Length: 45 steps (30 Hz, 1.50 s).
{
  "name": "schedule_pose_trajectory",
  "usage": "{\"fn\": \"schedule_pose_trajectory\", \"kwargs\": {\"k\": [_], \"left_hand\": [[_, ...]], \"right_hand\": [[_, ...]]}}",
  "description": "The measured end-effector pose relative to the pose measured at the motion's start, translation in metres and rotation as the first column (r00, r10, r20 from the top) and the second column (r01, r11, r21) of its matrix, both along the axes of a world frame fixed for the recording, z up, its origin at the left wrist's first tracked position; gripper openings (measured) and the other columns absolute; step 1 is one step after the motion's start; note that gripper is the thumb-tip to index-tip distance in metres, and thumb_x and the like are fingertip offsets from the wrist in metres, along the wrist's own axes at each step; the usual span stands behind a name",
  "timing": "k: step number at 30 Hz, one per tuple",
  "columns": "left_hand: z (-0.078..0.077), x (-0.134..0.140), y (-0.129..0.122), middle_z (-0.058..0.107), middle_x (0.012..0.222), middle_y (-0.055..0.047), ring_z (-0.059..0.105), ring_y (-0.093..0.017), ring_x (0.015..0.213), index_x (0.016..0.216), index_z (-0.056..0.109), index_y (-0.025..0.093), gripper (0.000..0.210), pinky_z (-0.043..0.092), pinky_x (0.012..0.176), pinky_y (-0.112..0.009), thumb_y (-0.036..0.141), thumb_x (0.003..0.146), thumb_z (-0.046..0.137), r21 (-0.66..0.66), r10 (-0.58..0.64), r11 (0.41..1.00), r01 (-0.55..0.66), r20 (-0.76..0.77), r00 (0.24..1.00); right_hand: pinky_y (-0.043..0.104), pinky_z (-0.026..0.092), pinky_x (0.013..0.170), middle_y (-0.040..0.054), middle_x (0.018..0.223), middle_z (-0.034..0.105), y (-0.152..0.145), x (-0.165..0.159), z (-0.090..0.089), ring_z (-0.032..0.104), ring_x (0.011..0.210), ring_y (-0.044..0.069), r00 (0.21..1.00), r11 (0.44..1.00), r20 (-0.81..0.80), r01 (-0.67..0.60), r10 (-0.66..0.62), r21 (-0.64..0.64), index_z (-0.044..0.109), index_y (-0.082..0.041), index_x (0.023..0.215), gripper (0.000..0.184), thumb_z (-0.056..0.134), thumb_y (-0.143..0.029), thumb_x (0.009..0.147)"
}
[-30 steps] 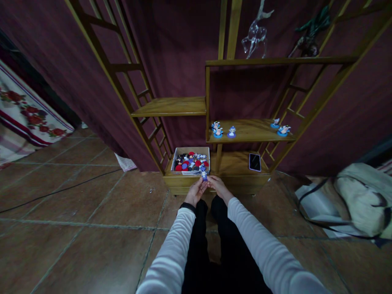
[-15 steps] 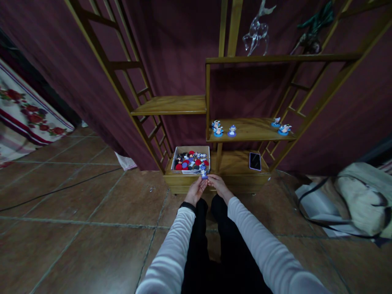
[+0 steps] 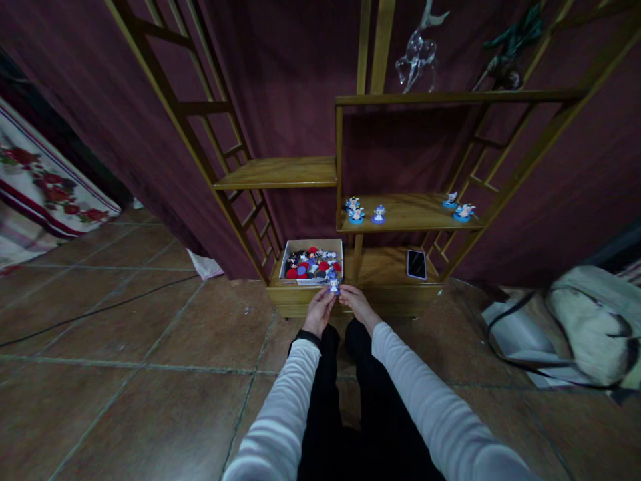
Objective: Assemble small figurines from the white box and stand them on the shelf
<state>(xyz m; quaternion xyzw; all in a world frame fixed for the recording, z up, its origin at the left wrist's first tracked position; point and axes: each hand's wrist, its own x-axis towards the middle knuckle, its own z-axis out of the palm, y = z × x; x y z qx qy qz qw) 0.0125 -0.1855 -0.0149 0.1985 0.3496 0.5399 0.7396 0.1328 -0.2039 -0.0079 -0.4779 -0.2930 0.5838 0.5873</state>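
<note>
Between my fingertips is a small purple-and-white figurine on a purple base, upright in front of the box. My left hand grips its base from the left, and my right hand pinches it from the right. Just behind it, a cardboard box full of little figurines and red, purple and dark discs rests on the lowest shelf. On the shelf above to the right, a similar purple-and-white figurine stands beside two blue-based figurines. Two more blue-based figurines are at that shelf's right end.
A phone or tablet lies on the lower shelf. The upper shelf bears a clear deer statuette and a green-and-brown ornament. A pale bag sits on the floor at right; a black cable crosses the tiles at left.
The figurine has turned slightly in my fingers, and its white front shows more. Both hands stay at nearly the same place, still holding it.
</note>
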Motion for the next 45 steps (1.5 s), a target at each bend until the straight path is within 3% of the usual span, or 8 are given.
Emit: {"fn": "schedule_pose_trajectory", "kwargs": {"k": [8,20,30,38,45], "left_hand": [[0.000,0.002,-0.002,0.069,0.085,-0.005,0.064,-0.013,0.082,0.100,0.063,0.013,0.045,0.044,0.087,-0.028,0.001,0.058,0.073,0.055,0.023,0.998,-0.020,-0.049,0.999],[-0.002,0.000,-0.004,0.069,0.091,-0.007,0.064,-0.013,0.083,0.108,0.063,0.014,0.048,0.045,0.087,-0.028,0.000,0.062,0.070,0.086,-0.069,0.994,0.069,0.002,0.998],[-0.004,-0.002,-0.002,0.069,0.091,-0.006,0.062,-0.013,0.085,0.105,0.065,0.014,0.046,0.043,0.086,-0.027,0.001,0.062,0.069,0.107,-0.131,0.986,0.131,-0.008,0.991],[-0.007,0.000,-0.001,0.068,0.084,-0.005,0.060,-0.011,0.075,0.092,0.065,0.013,0.030,0.044,0.076,-0.023,0.007,0.063,0.069,0.147,-0.150,0.977,0.154,-0.035,0.988],[-0.008,0.000,0.001,0.066,0.081,-0.003,0.060,-0.010,0.073,0.089,0.063,0.014,0.031,0.043,0.073,-0.023,0.008,0.060,0.072,0.136,-0.101,0.985,0.105,-0.036,0.994]], "right_hand": [[0.023,0.046,0.060,0.0003,0.066,0.064,-0.001,-0.001,0.003,0.056,0.056,0.009,0.999,0.998,-0.025,-0.035,0.034,-0.044,0.065,-0.017,0.084,0.028,0.071,-0.030,0.059],[0.023,0.047,0.059,-0.0007,0.066,0.064,0.000,0.001,0.003,0.056,0.057,0.009,0.998,0.997,-0.058,-0.011,0.007,-0.072,0.061,-0.019,0.086,0.024,0.067,-0.027,0.064],[0.024,0.048,0.062,-0.0001,0.069,0.064,0.003,0.005,-0.005,0.057,0.058,0.009,0.984,0.994,-0.164,-0.081,0.068,-0.072,0.060,-0.019,0.088,0.029,0.071,-0.022,0.062],[0.027,0.050,0.064,-0.0027,0.075,0.061,0.002,-0.004,-0.005,0.057,0.059,0.009,0.998,0.999,-0.062,-0.029,0.028,-0.020,0.056,-0.022,0.090,0.034,0.071,-0.024,0.059],[0.028,0.052,0.065,-0.0044,0.073,0.059,-0.001,-0.009,0.000,0.058,0.060,0.009,1.000,1.000,0.001,-0.023,0.023,0.020,0.054,-0.022,0.089,0.034,0.069,-0.029,0.059]]}}
